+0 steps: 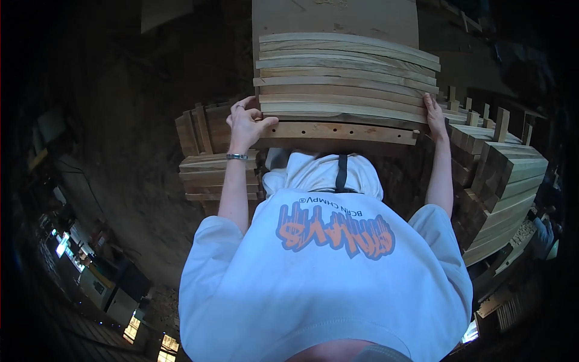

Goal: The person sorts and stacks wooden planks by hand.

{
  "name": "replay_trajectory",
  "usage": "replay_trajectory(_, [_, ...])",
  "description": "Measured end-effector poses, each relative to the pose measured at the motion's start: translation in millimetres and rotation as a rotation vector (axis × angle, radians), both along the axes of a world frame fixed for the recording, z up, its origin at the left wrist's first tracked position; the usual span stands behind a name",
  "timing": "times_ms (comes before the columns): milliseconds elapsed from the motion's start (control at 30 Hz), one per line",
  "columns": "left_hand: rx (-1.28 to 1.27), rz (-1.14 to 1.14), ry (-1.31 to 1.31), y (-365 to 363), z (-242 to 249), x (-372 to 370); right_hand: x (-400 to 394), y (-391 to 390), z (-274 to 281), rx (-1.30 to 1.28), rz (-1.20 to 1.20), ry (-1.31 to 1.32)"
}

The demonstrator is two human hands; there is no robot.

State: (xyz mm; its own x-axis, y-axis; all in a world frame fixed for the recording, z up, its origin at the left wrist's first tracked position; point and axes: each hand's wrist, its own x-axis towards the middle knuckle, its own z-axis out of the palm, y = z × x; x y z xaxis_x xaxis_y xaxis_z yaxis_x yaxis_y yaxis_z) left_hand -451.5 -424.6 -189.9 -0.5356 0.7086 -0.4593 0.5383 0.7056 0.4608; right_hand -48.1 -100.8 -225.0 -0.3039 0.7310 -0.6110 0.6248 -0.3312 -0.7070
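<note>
A row of long, pale wooden boards (347, 78) lies side by side across the table in front of me. My left hand (248, 123), with a band on its wrist, grips the left ends of the nearest boards, fingers curled and thumb reaching along the near side. At the opposite ends, my right hand (435, 119) presses its fingers against the right edge of the same boards. Between my hands and closest to my body runs a wooden rail (338, 131) with several dark holes along its face.
Behind the row extends a flat tabletop (338, 18). A stack of thick wooden pieces (506, 172) stands close on the right, with upright sticks among it. To the left is a lower stack of boards (220, 178). Machinery (108, 295) sits in the dim background.
</note>
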Motion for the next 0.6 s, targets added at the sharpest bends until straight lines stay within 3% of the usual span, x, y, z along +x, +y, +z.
replay_trajectory(67, [0.168,0.078,-0.004,-2,-6,-1,4,4,-9,-0.058,-0.076,0.038])
replay_trajectory(200, [0.152,0.074,-0.152,-9,-22,-20,-6,-1,-10,-0.235,-0.337,0.251])
replay_trajectory(267, [0.452,0.383,-0.314,-6,-41,-30,-13,-1,-17,-0.202,-0.373,0.284])
replay_trajectory(300, [0.622,0.454,-0.522,7,-57,-32,-17,-3,-16,-0.173,-0.412,0.311])
replay_trajectory(500, [0.678,0.419,-0.616,19,-46,-24,-40,-18,12,-0.191,-0.33,0.137])
replay_trajectory(600, [0.675,0.427,-0.62,10,-48,-18,-24,-25,-13,-0.118,-0.253,0.221])
